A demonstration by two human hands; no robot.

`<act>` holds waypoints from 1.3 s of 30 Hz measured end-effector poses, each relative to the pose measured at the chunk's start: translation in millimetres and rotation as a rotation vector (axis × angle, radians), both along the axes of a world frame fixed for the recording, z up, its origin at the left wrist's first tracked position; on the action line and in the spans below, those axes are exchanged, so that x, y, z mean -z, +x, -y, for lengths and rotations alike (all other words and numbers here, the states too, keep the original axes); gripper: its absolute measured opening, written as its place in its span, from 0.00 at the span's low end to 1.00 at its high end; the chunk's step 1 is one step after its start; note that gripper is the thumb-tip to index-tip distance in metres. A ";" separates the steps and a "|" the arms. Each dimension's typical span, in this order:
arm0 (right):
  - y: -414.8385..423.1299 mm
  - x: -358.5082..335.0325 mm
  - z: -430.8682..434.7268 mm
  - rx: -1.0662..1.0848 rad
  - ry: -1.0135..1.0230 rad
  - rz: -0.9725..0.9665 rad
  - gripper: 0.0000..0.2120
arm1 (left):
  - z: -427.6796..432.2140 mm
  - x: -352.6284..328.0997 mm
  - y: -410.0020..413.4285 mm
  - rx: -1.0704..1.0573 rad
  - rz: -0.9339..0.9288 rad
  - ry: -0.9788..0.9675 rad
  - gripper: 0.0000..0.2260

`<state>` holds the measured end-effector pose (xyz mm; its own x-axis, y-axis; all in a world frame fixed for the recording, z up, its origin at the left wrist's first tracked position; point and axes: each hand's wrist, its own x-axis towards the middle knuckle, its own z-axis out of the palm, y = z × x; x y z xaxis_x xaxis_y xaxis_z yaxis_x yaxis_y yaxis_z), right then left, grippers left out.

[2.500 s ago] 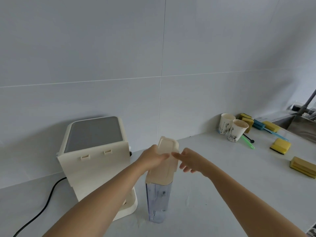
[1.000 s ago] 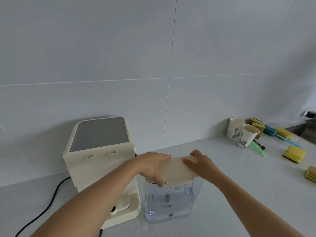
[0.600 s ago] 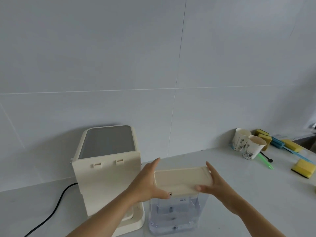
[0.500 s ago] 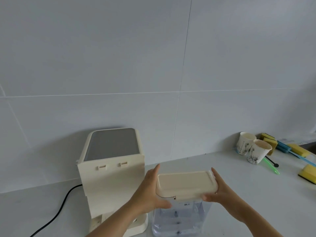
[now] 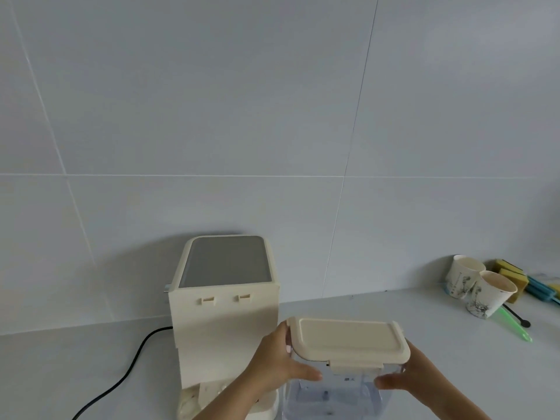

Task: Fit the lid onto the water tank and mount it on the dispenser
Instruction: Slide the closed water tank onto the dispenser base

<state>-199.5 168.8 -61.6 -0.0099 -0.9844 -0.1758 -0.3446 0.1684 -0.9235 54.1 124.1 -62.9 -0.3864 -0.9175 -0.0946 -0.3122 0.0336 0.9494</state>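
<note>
a person's left hand (image 5: pixel 274 363) and right hand (image 5: pixel 407 378) clasp the two ends of a clear tank (image 5: pixel 333 398) at lower centre of the frame, thumbs curled across its near face; a cream lid (image 5: pixel 345 336) sits on top of it, its front tab hanging over the near rim; the tank appears lifted off the counter (image 5: pixel 394 313), though its base runs out of the bottom edge and this cannot be confirmed; the dispenser (image 5: pixel 224 313) stands just left of it, touching or nearly so, its rear panel and two small catches facing the camera.

whether the lid is fully seated cannot be told; if one side rides high, it may pop loose or snag as the tank goes in; the smooth walls could slip through the fingers; a tilted approach may miss the catches and leave the tank perched rather than locked; the cord (image 5: pixel 127 368) trails at lower left and a tug on the base could drag it; the paper cups (image 5: pixel 481 291) at right stand well apart.
</note>
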 end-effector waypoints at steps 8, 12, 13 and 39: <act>19.9 -49.8 16.1 -0.062 -0.047 -0.040 0.30 | -0.1 -37.7 27.0 -0.081 -0.016 -0.123 0.29; 19.5 -69.4 14.8 -0.072 -0.072 -0.052 0.29 | 2.2 -64.0 31.2 -0.066 -0.030 -0.169 0.25; 20.9 -74.1 14.5 -0.067 -0.079 -0.059 0.30 | 2.6 -69.1 33.3 -0.061 -0.038 -0.176 0.25; 159.2 -94.8 66.4 -0.202 -0.177 -0.014 0.24 | 12.7 -108.1 158.8 -0.166 -0.011 -0.134 0.24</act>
